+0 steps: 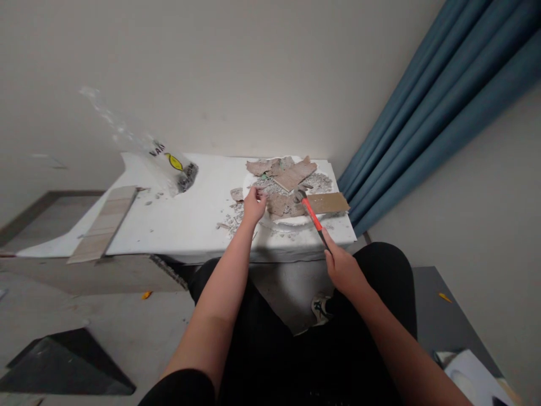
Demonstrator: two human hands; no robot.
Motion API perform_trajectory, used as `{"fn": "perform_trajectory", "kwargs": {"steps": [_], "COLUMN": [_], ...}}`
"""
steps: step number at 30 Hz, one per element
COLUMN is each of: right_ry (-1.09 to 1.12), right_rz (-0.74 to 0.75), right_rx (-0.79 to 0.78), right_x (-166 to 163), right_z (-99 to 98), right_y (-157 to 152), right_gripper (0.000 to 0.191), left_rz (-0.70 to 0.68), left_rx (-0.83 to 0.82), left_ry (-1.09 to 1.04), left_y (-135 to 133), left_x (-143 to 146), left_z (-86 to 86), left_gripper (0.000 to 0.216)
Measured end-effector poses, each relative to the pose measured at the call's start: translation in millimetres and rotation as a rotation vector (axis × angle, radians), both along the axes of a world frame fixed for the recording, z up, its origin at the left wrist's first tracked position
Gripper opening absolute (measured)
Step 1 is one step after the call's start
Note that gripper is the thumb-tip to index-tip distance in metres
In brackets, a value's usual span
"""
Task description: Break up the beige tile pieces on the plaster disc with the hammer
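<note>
My right hand is closed round the dark grip of a small hammer with an orange handle; its metal head rests on broken tile pieces heaped on a white slab. My left hand reaches to the left edge of the heap, fingers curled on a tile fragment. More brown tile pieces lie further back, with grey rubble and crumbs scattered around them. A longer tan tile strip lies just right of the hammer head.
A clear plastic bag with a yellow mark holds dark bits at the slab's back left. A long pale tile leans off the left edge. A blue curtain hangs at right. A dark triangular piece lies on the floor.
</note>
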State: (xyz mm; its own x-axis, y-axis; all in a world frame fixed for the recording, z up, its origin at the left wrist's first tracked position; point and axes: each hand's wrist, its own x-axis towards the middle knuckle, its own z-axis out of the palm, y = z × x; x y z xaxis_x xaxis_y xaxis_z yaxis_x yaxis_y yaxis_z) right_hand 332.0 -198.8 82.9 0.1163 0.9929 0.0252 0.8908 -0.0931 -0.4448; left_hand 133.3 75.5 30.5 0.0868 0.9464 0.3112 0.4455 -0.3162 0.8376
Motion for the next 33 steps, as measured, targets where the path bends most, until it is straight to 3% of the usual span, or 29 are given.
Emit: {"fn": "perform_trajectory", "kwargs": {"steps": [5,8,12,14,21,33], "right_ry": [-0.028,-0.015,-0.054,-0.088,-0.072,0.048], "right_rz": [0.033,0.024,-0.034,-0.047,-0.048,-0.053], "right_rx": [-0.07,-0.036,-0.01,-0.05,-0.101,-0.057], "right_x": [1.4,7.5,22.7,29.1,36.9,37.9], "right_z": [-12.9,-12.9,-13.2,-18.8,-39.7,-42.4], "right_y": [-2.3,-2.3,3.4,6.6,6.3,3.4], "right_gripper": [0.061,0.062,0.063,0.064,0.065,0.064], "left_rz": [0.156,0.197,0.069,-0.006,-0.037,-0.049], "left_rx": [-0.08,-0.195,-0.393,-0.439,-0.46,-0.378], "left_ry": [0.138,0.385,0.831,0.944,1.005,0.922], "left_y": [14.9,20.3,22.2,22.1,17.4,3.3], "left_x": [-25.3,-44.6,-65.5,-69.4,-67.2,-43.1], "left_z": [-0.2,-2.8,-12.6,-21.2,-49.3,-47.4], "left_gripper": [0.027,0.028,0.026,0.027,0.029,0.025]}}
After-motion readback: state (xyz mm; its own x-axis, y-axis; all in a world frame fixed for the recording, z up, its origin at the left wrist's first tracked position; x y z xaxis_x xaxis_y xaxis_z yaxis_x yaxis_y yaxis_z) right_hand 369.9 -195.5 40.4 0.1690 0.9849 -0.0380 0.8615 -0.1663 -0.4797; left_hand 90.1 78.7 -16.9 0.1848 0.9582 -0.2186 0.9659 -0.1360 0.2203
